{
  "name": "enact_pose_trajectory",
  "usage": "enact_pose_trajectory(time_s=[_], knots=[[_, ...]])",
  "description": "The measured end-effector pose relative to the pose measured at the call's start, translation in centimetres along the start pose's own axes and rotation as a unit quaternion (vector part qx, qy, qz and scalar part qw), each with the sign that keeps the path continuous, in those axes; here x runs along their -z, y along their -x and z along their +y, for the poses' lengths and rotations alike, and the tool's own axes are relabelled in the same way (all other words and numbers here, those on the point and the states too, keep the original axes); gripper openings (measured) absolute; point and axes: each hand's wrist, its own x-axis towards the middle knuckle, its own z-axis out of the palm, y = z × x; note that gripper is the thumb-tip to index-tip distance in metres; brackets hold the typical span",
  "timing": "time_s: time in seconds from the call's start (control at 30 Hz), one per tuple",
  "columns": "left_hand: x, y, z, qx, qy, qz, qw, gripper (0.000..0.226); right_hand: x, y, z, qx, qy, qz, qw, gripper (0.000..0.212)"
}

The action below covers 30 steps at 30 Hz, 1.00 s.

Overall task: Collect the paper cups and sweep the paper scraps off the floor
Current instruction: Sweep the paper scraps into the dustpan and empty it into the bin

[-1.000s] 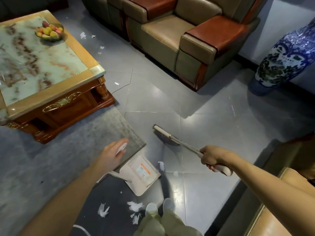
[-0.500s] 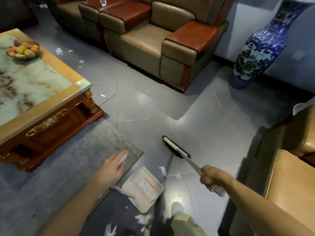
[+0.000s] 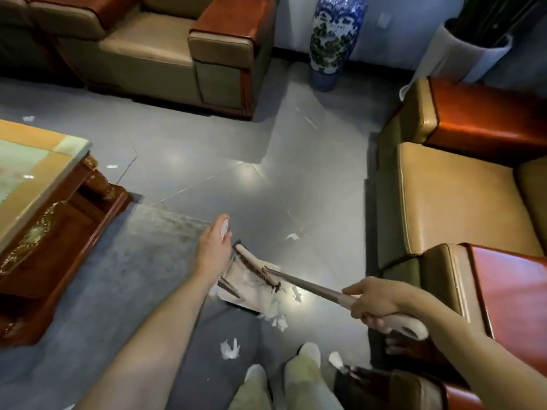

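My left hand (image 3: 213, 250) grips the white handle of the dustpan (image 3: 247, 294), which lies on the floor just in front of my feet. My right hand (image 3: 373, 301) grips the broom handle (image 3: 307, 284). The broom head (image 3: 257, 269) lies across the pan's mouth. White paper scraps (image 3: 276, 313) pile at the pan's near edge. More scraps lie near my shoes (image 3: 229, 349), to the right of the pan (image 3: 292, 236), and by the table (image 3: 112, 166). No paper cup is visible.
A marble-topped wooden coffee table (image 3: 44, 196) stands at the left on a grey rug (image 3: 112, 276). Leather armchairs sit at the back (image 3: 165, 51) and right (image 3: 461, 196). A blue-and-white vase (image 3: 333, 39) stands by the far wall. Grey tile floor lies between them.
The broom head has swept from the open floor back onto the dustpan, pushing scraps to its edge. The view has turned to the right, and the table has slid leftward.
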Motion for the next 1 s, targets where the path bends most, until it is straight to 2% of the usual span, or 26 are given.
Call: enact_pose_trajectory(time_s=[0.13, 0.27, 0.5, 0.67, 0.77, 0.87, 1.0], knots=[[1.7, 3.9, -0.9, -0.025, -0.004, -0.007, 1.000, 0.032, -0.8, 3.2, 3.0, 0.004, -0.045, 0.009, 0.999, 0.067], [4.0, 8.5, -1.6, -0.061, -0.016, -0.014, 0.998, 0.034, -2.6, 4.3, 4.5, 0.012, -0.073, 0.063, 0.995, 0.062], [9.1, 17.9, -4.1, -0.101, -0.053, 0.037, 0.993, 0.035, -9.6, 0.6, 6.7, 0.032, 0.032, 0.203, 0.978, 0.030], [12.3, 23.2, -6.6, -0.100, -0.078, 0.060, 0.990, 0.032, -9.6, -5.0, 6.4, 0.025, 0.049, 0.258, 0.965, 0.022], [13.7, 25.9, -9.0, -0.074, -0.069, 0.058, 0.993, 0.031, -9.1, -8.6, 5.7, 0.012, 0.080, 0.272, 0.959, 0.021], [14.6, 28.1, -11.6, -0.053, -0.038, 0.055, 0.996, 0.036, -9.5, -11.0, 5.9, -0.010, 0.105, 0.252, 0.962, 0.025], [16.1, 29.8, -14.6, -0.033, -0.009, 0.029, 0.999, 0.040, -12.1, -8.9, 5.7, -0.014, 0.148, 0.210, 0.966, 0.029]])
